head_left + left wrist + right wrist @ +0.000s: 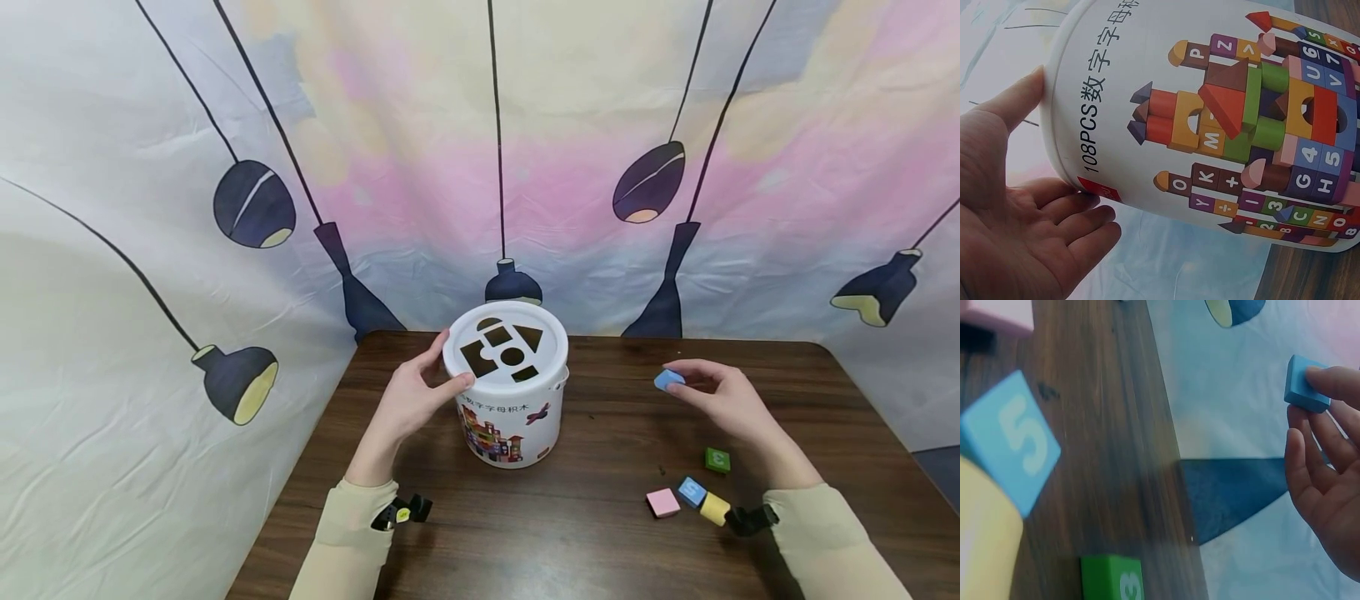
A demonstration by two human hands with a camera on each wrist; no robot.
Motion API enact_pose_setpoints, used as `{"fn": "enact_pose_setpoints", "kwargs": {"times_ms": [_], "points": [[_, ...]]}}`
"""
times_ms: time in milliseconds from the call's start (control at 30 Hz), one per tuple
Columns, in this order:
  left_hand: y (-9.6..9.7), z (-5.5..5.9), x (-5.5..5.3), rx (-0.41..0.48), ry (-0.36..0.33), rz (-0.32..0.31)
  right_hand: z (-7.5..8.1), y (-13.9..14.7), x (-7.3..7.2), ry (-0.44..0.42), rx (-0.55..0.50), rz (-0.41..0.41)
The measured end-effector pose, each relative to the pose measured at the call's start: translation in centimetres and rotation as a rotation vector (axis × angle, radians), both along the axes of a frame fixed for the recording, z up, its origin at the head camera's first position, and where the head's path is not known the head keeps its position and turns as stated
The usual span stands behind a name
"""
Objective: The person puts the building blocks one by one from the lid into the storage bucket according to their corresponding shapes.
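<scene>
A white bucket (551,425) printed with toy blocks stands upright on the table, its white lid (553,343) pierced by several shaped holes. At the lid's left edge rests my left hand (415,392), thumb and forefinger spread along the rim. The left wrist view shows that hand's fingers (1094,234) extended beside the bucket wall. My right hand (720,396) pinches a small blue block (1304,384) between thumb and fingertips, above the table to the right of the bucket.
Near my right wrist lie a green block (717,460) marked 3, a blue block (692,492) marked 5, a pink block (663,502) and a yellow cylinder (715,508). Behind the brown wooden table (525,533) hangs a cloth (427,208) painted with lamps.
</scene>
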State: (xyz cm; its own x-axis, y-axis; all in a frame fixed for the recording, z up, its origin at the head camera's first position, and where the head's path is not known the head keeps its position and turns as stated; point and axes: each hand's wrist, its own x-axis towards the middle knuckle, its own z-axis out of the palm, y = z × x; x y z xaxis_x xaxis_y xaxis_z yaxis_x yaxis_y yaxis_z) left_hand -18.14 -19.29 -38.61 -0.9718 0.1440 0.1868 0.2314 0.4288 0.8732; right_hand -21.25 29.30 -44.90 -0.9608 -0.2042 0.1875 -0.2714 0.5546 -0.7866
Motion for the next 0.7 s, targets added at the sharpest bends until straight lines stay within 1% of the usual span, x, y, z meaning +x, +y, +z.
{"fn": "enact_pose_setpoints", "kwargs": {"times_ms": [167,367,533,700], "points": [[0.0,-0.1,0.0,0.0,0.002,-0.002,0.3,-1.1,-0.1,-0.006,-0.015,0.024],[0.0,0.0,0.0,-0.004,0.001,0.002,0.9,-2.7,-0.3,-0.004,-0.08,0.049],[-0.1,0.0,0.0,-0.011,0.002,0.005,2.0,-4.4,-0.3,0.015,-0.115,0.074],[-0.1,-0.3,-0.1,0.003,0.013,-0.007,3.2,-6.1,-0.4,0.065,-0.13,0.108]]}}
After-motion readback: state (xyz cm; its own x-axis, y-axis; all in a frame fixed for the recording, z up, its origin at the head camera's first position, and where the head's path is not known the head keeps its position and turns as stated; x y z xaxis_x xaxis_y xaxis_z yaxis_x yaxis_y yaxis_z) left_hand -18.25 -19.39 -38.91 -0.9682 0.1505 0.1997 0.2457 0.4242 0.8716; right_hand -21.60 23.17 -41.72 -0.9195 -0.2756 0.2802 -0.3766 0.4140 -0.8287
